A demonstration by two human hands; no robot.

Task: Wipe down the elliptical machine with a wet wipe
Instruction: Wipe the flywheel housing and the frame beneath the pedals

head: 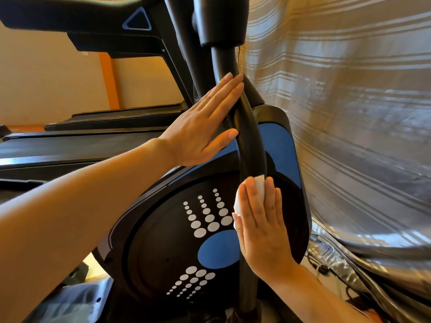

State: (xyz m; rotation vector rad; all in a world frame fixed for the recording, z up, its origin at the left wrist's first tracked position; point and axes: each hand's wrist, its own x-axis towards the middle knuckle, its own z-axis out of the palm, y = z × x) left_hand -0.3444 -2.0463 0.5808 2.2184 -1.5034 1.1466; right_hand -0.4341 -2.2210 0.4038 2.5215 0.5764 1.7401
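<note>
At 3 o'clock, striped curtain crowds elliptical machine; treadmill at 9. Left hand flat, fingers straight, against curved black arm tube. Right hand, fingers extended, presses wet wipe onto tube, centre frame.

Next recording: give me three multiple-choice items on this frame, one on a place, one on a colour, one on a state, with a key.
1. Where is the wet wipe?
A. Under the right hand on the curved black arm
B. On the treadmill
C. On the curtain

2. What colour is the large oval on the flywheel cover?
A. Red
B. Blue
C. Green

3. How is the left hand?
A. Clenched in a fist
B. Flat, fingers straight, against the arm
C. Holding a bottle

Key: A, white wipe shows beneath the hand; B, oval is blue; B, fingers lie straight.
</note>
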